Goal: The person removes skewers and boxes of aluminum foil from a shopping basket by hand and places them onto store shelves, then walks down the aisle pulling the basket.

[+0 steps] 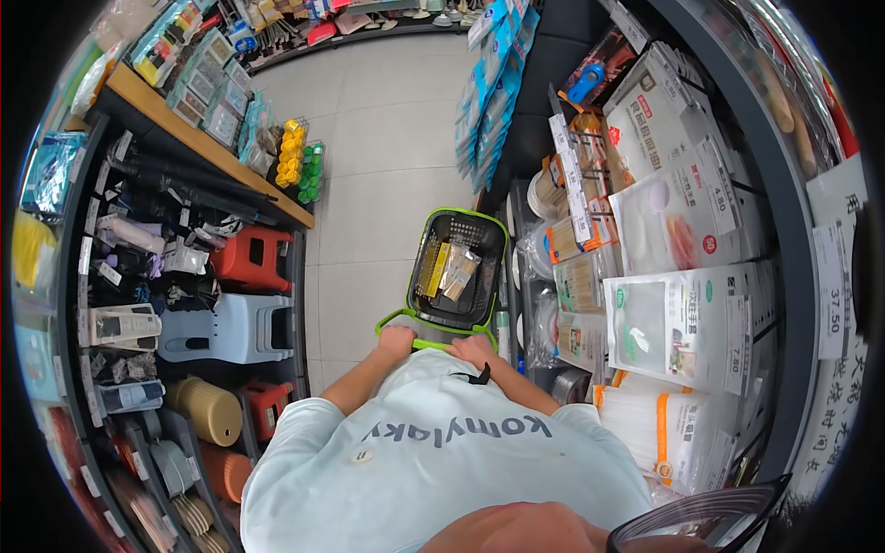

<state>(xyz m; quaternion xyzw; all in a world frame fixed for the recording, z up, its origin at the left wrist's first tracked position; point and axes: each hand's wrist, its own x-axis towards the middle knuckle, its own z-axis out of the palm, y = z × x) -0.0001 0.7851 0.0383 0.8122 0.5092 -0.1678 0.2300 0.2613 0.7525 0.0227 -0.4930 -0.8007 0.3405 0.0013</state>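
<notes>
A black shopping basket (427, 247) with a bright green rim is in front of me in the aisle. Its green handle (429, 346) is on the side toward my body. My left hand (397, 340) is closed round the handle's left end, and my right hand (474, 349) grips it further right. Inside the basket lies a clear plastic packet (458, 274) with light-brown contents that I cannot name. Beside it is a narrow yellow package (437, 268). The basket's wheels or underside are hidden.
Shelves on my left hold a red stool (251, 260), a light-blue stool (230, 329) and a tan bin (205, 411). Packs of disposable gloves (678, 327) hang close on my right. Blue packets (498, 92) hang ahead on the right. Grey floor tiles (387, 129) run forward between the shelves.
</notes>
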